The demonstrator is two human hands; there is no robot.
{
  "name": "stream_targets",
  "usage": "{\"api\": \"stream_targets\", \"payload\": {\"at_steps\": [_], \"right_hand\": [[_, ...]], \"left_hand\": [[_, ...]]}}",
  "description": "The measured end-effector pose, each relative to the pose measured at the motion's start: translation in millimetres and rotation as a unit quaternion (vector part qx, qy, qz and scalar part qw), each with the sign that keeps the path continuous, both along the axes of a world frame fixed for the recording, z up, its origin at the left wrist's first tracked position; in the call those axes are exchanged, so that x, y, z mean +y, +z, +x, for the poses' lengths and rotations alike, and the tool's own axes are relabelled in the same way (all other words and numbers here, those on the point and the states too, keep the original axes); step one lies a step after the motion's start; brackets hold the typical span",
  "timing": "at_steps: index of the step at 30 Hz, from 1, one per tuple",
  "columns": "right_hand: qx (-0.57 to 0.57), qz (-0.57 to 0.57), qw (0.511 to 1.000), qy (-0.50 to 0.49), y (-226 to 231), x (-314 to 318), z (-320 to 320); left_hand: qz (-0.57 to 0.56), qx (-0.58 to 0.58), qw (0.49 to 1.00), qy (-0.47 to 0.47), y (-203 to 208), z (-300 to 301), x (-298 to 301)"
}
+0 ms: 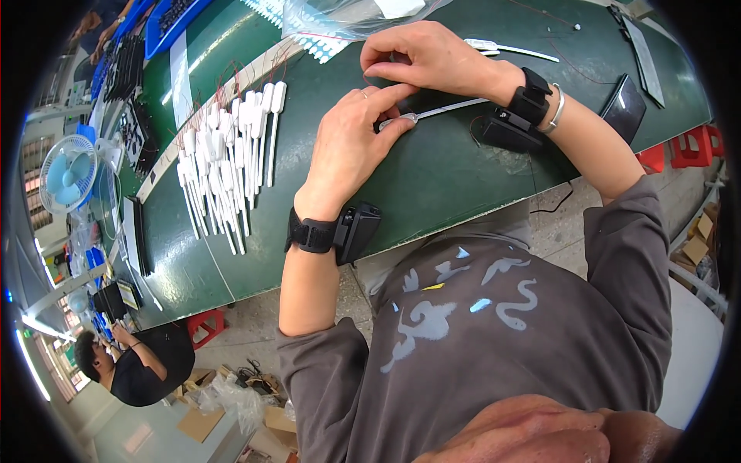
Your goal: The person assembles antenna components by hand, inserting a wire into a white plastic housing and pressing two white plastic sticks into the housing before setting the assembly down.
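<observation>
My left hand (pixel 347 143) is closed over a white plastic stick (pixel 451 106) above the green table, pinching its wider end between thumb and fingers. The slim shaft points right, passing below my right wrist. Just above, my right hand (pixel 432 58) has thumb and forefinger pressed together on what looks like a thin red wire, mostly hidden by the fingers. Another white stick (pixel 529 53) lies beyond my right wrist. To the left rests a pile of similar white sticks (pixel 224 154), red wires trailing from their wide ends.
A clear plastic bag (pixel 324 19) lies at the table's far edge. A dark phone-like slab (pixel 624 108) sits at the right. A blue fan (pixel 69 171) and blue bin (pixel 174 23) stand at left. Another person (pixel 143 359) sits lower left. Red stools (pixel 691 148) are at right.
</observation>
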State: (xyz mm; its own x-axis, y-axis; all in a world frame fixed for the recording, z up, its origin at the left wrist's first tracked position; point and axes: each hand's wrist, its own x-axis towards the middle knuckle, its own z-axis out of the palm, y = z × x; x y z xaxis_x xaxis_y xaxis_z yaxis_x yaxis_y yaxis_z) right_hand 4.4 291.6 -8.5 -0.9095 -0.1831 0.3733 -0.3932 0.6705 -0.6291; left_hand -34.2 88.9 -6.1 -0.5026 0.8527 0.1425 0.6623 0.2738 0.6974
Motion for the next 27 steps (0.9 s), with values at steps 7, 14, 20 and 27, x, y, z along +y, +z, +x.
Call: {"api": "stream_targets", "payload": {"at_steps": [7,14,20,27], "right_hand": [[0.042,-0.083,0.993,-0.067,16,-15,27],[0.093,0.066,0.993,-0.018,-9,-7,78],[0.092,0.097,0.991,0.006,-14,-5,75],[0.08,0.133,0.988,0.01,-12,-10,76]], "left_hand": [[0.021,0.008,1.0,-0.005,-7,-3,-3],[0.019,0.025,0.999,0.009,-5,1,-1],[0.014,0.05,0.998,0.026,-3,9,-1],[0.028,0.209,0.977,0.027,4,10,-12]]}}
